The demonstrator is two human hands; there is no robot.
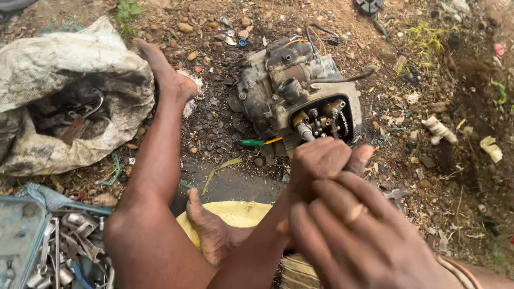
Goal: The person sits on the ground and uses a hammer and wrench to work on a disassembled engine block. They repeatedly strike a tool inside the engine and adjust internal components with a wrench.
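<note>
A dirty motorcycle engine [278, 91] lies on the dirt, its head cover off, showing rocker arms and a cam chain [323, 120]. My left hand [320, 163] is a closed fist just below that opening; nothing shows in it. My right hand [369, 235], wearing a ring, lies over the left wrist with its fingers stretched out, slightly blurred. A green-handled screwdriver [258, 142] rests on the ground left of the fist.
My left leg stretches toward the engine, foot [167, 75] beside a grimy white sack [64, 69] holding tools. My other foot [210, 230] rests on a yellow sack [238, 211]. A blue toolbox [21, 235] with several sockets and spanners [72, 254] sits lower left. Stones and litter lie around.
</note>
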